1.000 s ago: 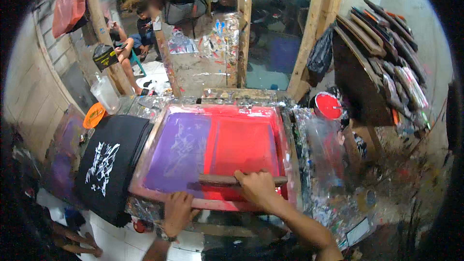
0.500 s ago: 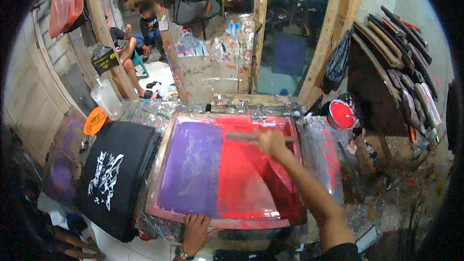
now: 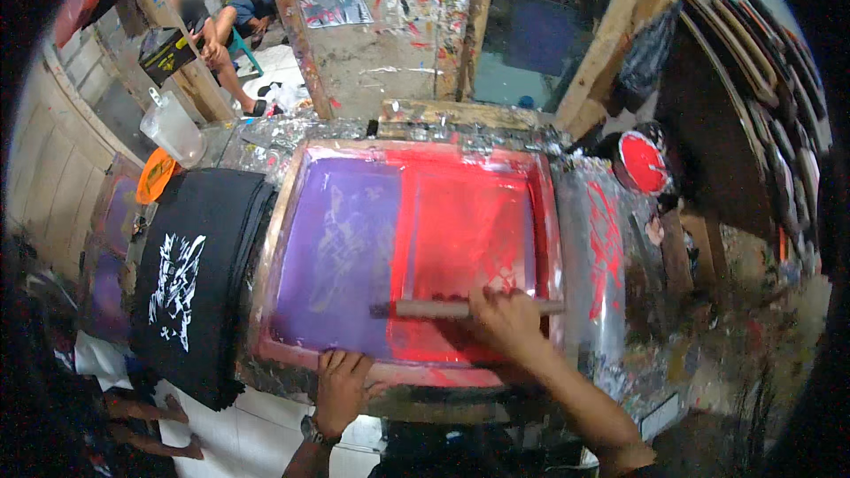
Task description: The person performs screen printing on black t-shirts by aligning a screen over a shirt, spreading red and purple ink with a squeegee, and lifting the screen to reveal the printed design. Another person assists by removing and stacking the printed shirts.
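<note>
A wooden-framed printing screen (image 3: 443,378) lies flat on the worktable. Its mesh is purple on the left half and coated with wet red ink on the right half, where a faint jagged design shows through. My right hand (image 3: 509,323) grips a long squeegee (image 3: 434,308) near its middle. The squeegee lies crosswise over the lower part of the red area, its left end reaching just onto the purple. My left hand (image 3: 343,389), a watch on the wrist, holds the near rim of the frame with its fingers over the edge.
Left of the screen lies a stack of black fabric (image 3: 208,212) with a white print. Behind it stand an orange bowl (image 3: 157,175) and a translucent jug (image 3: 173,128). A tub of red ink (image 3: 642,162) sits at right. Boards (image 3: 753,53) lean on the right wall. People sit beyond the doorway.
My right hand has pulled the squeegee from the far side of the red area toward me. My left hand stays on the near rim. The view has tilted down.
</note>
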The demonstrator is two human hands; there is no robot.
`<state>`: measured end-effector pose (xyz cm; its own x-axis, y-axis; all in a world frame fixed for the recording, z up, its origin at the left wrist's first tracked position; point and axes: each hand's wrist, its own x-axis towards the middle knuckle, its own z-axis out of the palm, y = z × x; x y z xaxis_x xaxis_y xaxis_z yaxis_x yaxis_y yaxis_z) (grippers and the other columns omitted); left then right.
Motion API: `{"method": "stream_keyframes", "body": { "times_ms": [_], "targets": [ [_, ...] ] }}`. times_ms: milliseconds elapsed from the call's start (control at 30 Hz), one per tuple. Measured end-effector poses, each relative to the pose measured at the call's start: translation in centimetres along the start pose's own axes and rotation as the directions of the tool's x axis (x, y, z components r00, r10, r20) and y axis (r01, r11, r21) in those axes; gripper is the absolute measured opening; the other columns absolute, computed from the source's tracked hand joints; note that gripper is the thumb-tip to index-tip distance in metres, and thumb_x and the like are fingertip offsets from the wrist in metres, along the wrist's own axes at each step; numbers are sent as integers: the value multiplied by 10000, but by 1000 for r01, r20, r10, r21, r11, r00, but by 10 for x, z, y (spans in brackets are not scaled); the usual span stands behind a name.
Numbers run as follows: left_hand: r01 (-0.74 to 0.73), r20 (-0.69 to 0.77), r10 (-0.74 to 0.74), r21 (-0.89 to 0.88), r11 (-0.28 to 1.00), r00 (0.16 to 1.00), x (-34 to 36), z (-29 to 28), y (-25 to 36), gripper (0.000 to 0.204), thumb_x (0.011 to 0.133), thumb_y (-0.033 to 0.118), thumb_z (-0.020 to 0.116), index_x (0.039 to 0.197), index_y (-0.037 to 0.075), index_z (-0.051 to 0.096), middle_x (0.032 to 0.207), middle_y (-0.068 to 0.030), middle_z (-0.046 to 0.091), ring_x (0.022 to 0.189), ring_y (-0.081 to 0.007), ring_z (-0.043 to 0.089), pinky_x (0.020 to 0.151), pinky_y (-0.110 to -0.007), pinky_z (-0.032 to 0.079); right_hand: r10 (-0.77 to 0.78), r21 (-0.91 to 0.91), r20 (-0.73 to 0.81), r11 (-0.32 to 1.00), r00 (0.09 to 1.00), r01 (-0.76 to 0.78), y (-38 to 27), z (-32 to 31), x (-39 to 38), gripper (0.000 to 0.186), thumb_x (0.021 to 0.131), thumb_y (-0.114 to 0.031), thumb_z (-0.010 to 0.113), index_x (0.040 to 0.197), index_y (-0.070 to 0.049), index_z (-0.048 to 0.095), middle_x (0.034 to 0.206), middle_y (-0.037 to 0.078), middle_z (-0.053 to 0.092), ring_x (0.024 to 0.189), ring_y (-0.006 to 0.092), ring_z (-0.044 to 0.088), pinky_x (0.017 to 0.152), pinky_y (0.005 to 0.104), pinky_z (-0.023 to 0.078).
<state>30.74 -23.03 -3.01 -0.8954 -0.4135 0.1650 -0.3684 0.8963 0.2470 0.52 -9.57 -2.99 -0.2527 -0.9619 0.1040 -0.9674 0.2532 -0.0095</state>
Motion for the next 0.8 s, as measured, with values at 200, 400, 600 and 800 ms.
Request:
{"method": "stream_keyframes", "body": {
  "times_ms": [200, 400, 600, 800],
  "targets": [
    [-31, -93, 27, -45, 999, 995, 19, -17, 10, 480, 752, 414, 812, 1027, 42, 684, 994, -101, 639, 980, -302, 588, 867, -436, 426, 10, 63, 23, 998, 1000, -12, -44, -31, -59, 376, 848, -318, 659, 1129, -77, 592, 956, 134, 701, 851, 305, 704, 749, 490, 557],
    [-144, -99, 156, 125, 982, 983, 40, -93, 11, 451, 749, 487, 803, 914, 80, 700, 901, -63, 646, 899, -255, 606, 836, -424, 425, 164, 70, -468, 986, 868, -149, -81, -106, -53, 583, 827, -601, 730, 992, -51, 632, 851, 82, 588, 846, 287, 591, 972, 583, 308],
    [-189, -463, 126, -92, 978, 878, 89, -122, 76, 222, 837, 260, 737, 747, 86, 633, 811, -87, 637, 841, -246, 612, 773, -431, 461, 27, -108, -680, 985, 733, -136, -34, -219, 41, 545, 812, -623, 734, 875, -91, 636, 790, 86, 612, 787, 286, 629, 818, 495, 436],
    [-383, -385, 193, -516, 766, 903, 110, 61, 224, 663, 968, 339, 665, 1468, -39, 451, 1256, -306, 647, 1283, -467, 541, 1165, -536, 335, 188, -29, -496, 972, 847, -233, 19, -332, 122, 681, 892, -680, 594, 1019, -24, 727, 845, 255, 682, 875, 427, 681, 751, 551, 520]
  ]
}}
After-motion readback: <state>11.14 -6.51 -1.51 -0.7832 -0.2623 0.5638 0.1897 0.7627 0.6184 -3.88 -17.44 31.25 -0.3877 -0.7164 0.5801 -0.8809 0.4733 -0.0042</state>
